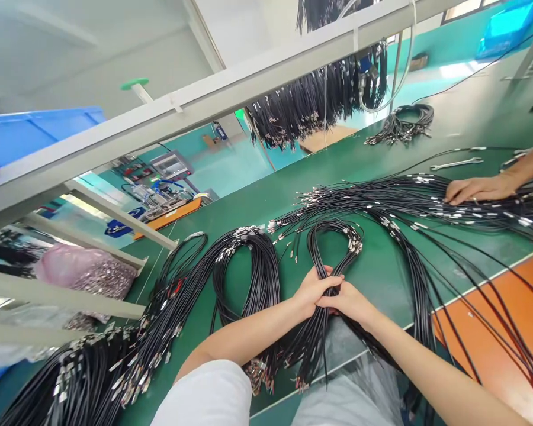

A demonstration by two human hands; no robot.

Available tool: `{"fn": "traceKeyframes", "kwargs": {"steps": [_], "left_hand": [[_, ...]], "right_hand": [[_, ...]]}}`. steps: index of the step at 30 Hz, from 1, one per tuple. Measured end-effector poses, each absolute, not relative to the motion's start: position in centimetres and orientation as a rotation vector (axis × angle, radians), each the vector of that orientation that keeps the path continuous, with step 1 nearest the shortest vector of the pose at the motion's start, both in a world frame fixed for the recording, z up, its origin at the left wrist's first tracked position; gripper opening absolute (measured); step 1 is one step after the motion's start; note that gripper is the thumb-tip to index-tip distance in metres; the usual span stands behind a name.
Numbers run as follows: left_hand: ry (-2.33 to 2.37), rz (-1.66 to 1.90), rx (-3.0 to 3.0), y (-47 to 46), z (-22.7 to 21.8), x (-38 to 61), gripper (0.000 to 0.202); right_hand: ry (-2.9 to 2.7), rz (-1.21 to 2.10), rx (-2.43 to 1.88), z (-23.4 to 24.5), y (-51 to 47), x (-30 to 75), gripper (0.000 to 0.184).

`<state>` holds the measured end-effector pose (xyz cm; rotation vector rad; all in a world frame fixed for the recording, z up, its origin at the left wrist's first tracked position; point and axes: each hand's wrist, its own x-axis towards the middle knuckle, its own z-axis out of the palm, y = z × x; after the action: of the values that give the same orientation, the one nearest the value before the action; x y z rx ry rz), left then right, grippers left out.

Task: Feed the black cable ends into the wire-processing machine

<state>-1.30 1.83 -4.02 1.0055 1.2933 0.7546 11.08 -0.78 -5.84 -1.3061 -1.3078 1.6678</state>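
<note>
Both my hands meet around one bundle of thin black cables (318,241), looped at the top with white-tagged ends at the loop's right side. My left hand (313,290) wraps the crossing point of the loop from the left. My right hand (347,300) grips the same spot from the right, its thumb overlapping the left hand. Below my hands the cable tails spread over the table's front edge. Just left lies another looped cable bundle (266,275) with white labels, resting on the green table (382,260).
A co-worker's hand (479,189) rests on a long spread of black cables (382,192) at right. Behind it lie a wrench (456,164) and a coiled cable bundle (409,121). More cable bundles (84,373) fill the left. A white metal rail (204,106) crosses above the table.
</note>
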Motion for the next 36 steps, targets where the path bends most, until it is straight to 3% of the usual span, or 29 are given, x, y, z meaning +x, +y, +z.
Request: {"fn": "traceKeyframes", "kwargs": {"steps": [2,5,13,17,23,31,36], "left_hand": [[1.293,0.711,1.091,2.0,-3.9,-1.8,0.049],[1.299,0.635,1.269,3.3,-2.9,-4.4,0.044],[1.429,0.685,1.885,10.0,2.1,-19.6,0.026],[1.383,0.544,2.161,12.3,1.7,-23.6,0.025],[1.318,0.387,2.398,13.8,0.5,-27.8,0.025],[1.566,0.437,2.319,13.1,-0.5,-35.4,0.014],[1.649,0.505,2.202,13.3,-0.7,-34.5,0.012]], "right_hand": [[-1.184,1.898,-1.191,-5.7,-0.2,10.8,0.031],[-1.146,1.950,-1.212,-5.4,0.1,10.2,0.023],[-0.916,2.146,-1.245,-6.0,-0.2,8.0,0.033],[-0.950,1.994,-1.346,-5.8,-0.2,5.8,0.034],[-1.133,1.842,-1.532,-1.8,-0.4,4.0,0.026],[-1.306,1.868,-1.601,2.1,0.1,5.0,0.024],[-1.308,1.873,-1.583,3.3,0.5,6.2,0.022]]}}
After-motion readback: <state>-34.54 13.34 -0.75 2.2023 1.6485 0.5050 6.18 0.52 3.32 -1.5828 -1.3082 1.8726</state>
